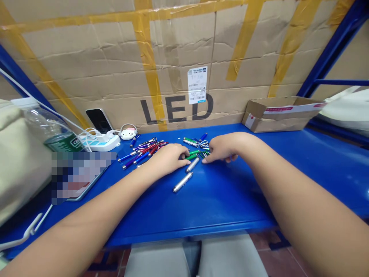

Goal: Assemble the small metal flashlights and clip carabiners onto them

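Slim metal tubes like small penlights lie on the blue table (219, 200). My left hand (170, 158) is curled, its thumb and fingertips closed at the left end of a green penlight (192, 156). At the other end, my right hand (224, 147) bends down with its thumb and fingers closed on thin wrist cords (205, 154); its fingertips are partly hidden. Between the hands lies a silver penlight (192, 164), with another silver penlight (182, 182) nearer to me. Left of my left hand is a pile of blue, red and purple penlights (141, 154), partly covered by that hand.
Behind the table stands a large taped cardboard panel (115, 65) marked LED. An open cardboard box (279, 117) sits at the back right. On the left are a power strip (100, 142), a phone (99, 121), a tablet-like device (92, 182), a plastic bottle (57, 130) and a pale bag (23, 154).
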